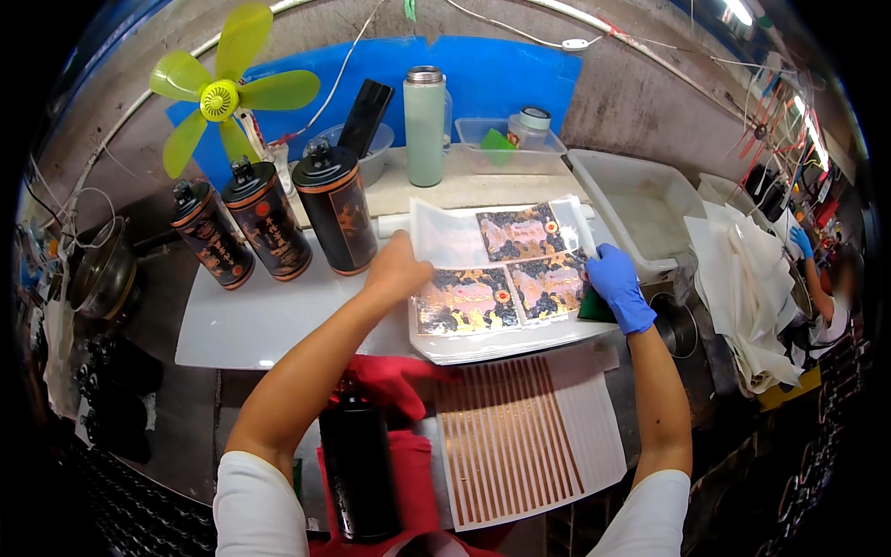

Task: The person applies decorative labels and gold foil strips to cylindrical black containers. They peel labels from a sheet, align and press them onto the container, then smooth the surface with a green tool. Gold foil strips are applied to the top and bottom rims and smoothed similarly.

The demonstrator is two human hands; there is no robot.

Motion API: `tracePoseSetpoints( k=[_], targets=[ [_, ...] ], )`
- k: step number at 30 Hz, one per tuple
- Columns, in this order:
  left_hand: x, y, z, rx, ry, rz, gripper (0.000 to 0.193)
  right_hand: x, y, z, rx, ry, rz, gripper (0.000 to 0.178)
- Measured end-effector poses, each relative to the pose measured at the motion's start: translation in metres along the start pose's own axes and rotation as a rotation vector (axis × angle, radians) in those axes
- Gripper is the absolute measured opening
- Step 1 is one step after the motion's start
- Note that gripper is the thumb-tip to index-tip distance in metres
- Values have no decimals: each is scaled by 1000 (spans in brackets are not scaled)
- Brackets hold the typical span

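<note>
A whitish sheet [445, 239] carries three printed panels in black, pink and gold, each with a small red-orange dot. It lies on a stack of pale sheets [492, 349] on the work surface. My left hand [401, 267], bare, is closed at the sheet's left edge. On the right edge my right hand [617, 288], in a blue-violet glove, pinches it. A dark green piece [594, 307] shows beside the gloved hand. Nearer to me lie a sheet of copper-coloured stripes [506, 441] and a plain black bottle [357, 473] against red cloth [410, 459].
Three decorated black bottles [334, 209] stand at left before a yellow-green fan [219, 100]. Behind are a pale green flask [424, 130] and a clear tub [473, 160]. At right are a white basin [580, 172], crumpled paper [742, 288] and another person [831, 316].
</note>
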State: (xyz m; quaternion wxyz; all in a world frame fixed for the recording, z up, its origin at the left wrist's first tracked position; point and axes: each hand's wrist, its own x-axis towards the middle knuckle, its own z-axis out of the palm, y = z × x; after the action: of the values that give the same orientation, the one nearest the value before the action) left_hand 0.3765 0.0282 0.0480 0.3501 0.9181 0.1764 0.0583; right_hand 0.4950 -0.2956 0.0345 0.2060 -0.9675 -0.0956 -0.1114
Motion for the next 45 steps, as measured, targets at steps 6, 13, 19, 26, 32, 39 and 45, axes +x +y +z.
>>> tracePoseSetpoints(
  k=[6, 13, 19, 26, 32, 39, 45],
  targets=[
    [25, 32, 16, 174, 121, 442, 45, 2, 9, 2, 46, -75, 103, 30],
    [81, 40, 49, 335, -128, 350, 37, -1, 5, 11, 103, 0, 57, 30],
    [85, 44, 53, 267, -147, 294, 37, -2, 26, 15, 206, -39, 77, 30],
    [97, 47, 58, 242, -151, 281, 37, -3, 26, 15, 264, -88, 119, 28],
    [100, 45, 60, 224, -191, 302, 38, -9, 23, 9, 258, -86, 131, 27],
    [90, 45, 59, 274, -160, 308, 39, -4, 4, -2, -35, -113, 65, 30],
    [85, 35, 66, 266, -100, 384, 37, -4, 6, -4, -85, -132, 32, 32]
  ],
)
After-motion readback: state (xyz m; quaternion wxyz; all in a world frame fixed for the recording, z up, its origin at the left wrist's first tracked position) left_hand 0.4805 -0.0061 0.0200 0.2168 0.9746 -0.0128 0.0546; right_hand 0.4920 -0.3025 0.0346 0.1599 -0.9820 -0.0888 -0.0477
